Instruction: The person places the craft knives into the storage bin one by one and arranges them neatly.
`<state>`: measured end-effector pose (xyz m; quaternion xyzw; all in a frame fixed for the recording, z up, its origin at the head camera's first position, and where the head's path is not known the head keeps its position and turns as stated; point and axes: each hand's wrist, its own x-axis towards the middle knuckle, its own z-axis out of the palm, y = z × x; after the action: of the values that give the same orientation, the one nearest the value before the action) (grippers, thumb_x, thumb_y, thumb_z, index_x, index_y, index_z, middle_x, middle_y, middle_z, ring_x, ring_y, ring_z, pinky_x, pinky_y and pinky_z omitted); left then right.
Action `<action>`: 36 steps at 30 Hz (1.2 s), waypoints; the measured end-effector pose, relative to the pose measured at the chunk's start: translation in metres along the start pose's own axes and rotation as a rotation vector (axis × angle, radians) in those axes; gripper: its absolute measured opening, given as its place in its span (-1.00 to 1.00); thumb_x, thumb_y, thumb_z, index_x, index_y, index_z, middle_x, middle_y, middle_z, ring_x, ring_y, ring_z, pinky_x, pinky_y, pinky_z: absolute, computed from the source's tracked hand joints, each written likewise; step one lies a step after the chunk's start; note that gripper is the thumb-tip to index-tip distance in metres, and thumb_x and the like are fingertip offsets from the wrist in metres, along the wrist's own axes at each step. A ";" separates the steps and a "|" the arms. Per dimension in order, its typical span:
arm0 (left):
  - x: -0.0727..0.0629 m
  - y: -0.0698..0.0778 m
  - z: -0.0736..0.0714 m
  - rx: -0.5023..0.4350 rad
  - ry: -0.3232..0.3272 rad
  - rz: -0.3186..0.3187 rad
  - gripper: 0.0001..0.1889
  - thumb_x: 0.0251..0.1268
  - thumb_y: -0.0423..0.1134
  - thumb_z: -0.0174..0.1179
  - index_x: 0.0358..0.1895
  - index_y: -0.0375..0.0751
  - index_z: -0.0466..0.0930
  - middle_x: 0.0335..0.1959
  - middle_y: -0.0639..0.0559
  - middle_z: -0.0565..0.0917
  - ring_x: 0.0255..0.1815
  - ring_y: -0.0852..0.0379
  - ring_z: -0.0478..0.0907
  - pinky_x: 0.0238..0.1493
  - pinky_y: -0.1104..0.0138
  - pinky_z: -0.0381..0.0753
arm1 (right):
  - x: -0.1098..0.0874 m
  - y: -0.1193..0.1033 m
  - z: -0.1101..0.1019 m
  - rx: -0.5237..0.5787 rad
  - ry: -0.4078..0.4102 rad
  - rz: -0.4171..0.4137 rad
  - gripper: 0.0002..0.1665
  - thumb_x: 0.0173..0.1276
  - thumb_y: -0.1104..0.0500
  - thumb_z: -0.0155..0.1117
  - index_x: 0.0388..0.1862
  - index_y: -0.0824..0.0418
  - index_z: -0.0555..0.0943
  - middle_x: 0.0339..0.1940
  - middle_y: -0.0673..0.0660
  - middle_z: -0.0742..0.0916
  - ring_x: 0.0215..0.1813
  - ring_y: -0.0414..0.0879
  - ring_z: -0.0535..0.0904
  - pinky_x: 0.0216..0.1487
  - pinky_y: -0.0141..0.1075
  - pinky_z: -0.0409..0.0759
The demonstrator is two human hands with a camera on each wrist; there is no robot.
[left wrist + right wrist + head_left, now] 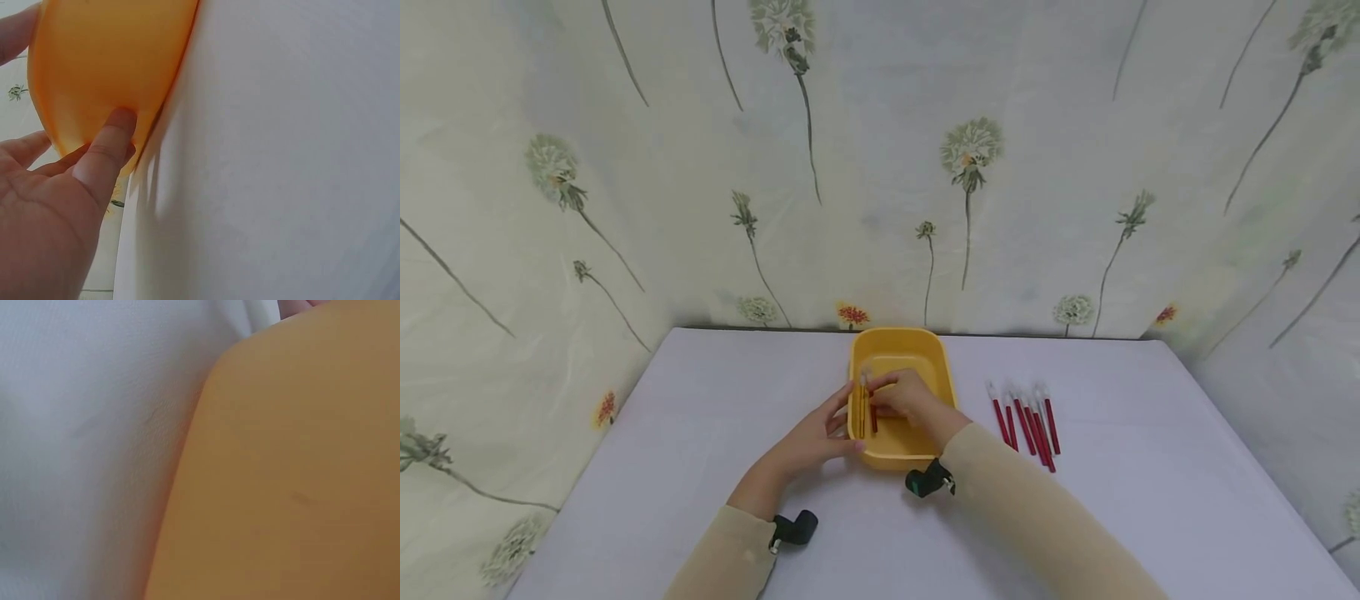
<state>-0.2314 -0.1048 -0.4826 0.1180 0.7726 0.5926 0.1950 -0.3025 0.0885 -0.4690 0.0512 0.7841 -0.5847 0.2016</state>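
A yellow plastic basket [901,342] stands on the table. At its near left corner my left hand [808,437] holds the side, with the thumb against the outer wall [94,75] in the left wrist view. My right hand [910,396] reaches inside the basket and pinches a slim red pen-like stick [874,419] near its upper end. Beside it, along the left wall, lies a yellowish stick [862,412] with a pale tip. In the right wrist view the basket's outer wall [294,456] fills most of the picture, and the right fingers are hidden.
Several red sticks [1028,425] with clear or whitish tips lie in a loose row to the right of the basket. A white cloth [715,392] covers the table. Behind its far edge hangs a curtain [880,167] printed with dandelions.
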 end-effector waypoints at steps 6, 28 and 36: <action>0.001 0.001 0.000 0.012 0.001 -0.009 0.06 0.20 -0.13 0.46 0.64 0.13 -0.10 0.64 0.04 0.01 0.54 -0.07 0.20 0.40 0.06 0.36 | 0.001 0.002 0.000 -0.023 -0.002 -0.019 -0.74 0.36 0.41 0.31 0.01 0.32 0.72 -0.01 0.24 0.72 -0.14 0.01 0.75 -0.06 -0.22 0.73; 0.001 -0.001 0.000 -0.012 0.001 -0.005 0.07 0.17 -0.15 0.48 0.64 0.15 -0.09 0.64 0.04 0.01 0.54 -0.06 0.21 0.41 0.05 0.36 | 0.002 0.002 -0.009 0.071 0.006 -0.065 -0.76 0.31 0.43 0.29 -0.06 0.38 0.73 -0.16 0.22 0.75 -0.27 -0.04 0.72 -0.11 -0.23 0.75; 0.002 -0.003 0.000 -0.020 0.006 -0.010 0.07 0.18 -0.16 0.47 0.64 0.15 -0.09 0.64 0.03 0.00 0.54 -0.07 0.21 0.41 0.05 0.35 | -0.016 -0.021 -0.025 0.116 0.008 -0.064 -0.69 0.38 0.39 0.30 0.08 0.43 0.64 -0.04 0.25 0.70 0.05 0.20 0.66 -0.02 -0.19 0.72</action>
<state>-0.2335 -0.1045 -0.4855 0.1103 0.7679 0.5996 0.1968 -0.3006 0.1077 -0.4383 0.0398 0.7510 -0.6351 0.1764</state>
